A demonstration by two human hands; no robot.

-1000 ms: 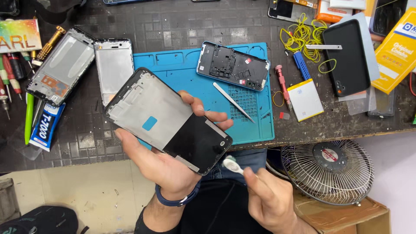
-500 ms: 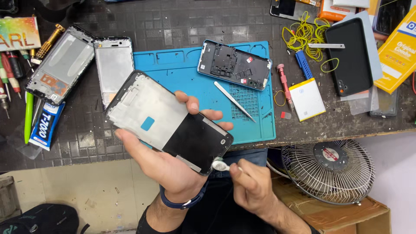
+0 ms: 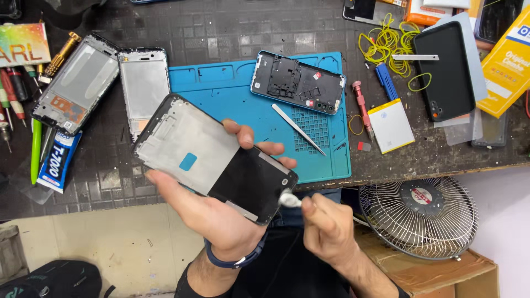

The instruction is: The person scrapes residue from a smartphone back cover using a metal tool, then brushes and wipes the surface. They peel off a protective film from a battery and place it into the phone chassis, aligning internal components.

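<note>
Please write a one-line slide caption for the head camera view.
Left hand holds a black phone display frame above a blue rubber repair mat, while right hand presses a small white piece at its corner.

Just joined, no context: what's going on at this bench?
A person holds a phone frame in the left hand, tilted, above the bench edge. The right hand pinches a small white piece against the frame's lower corner. On the blue mat lie another opened phone body and tweezers. Two more frames sit left of the mat; a table fan stands below the bench.
</note>
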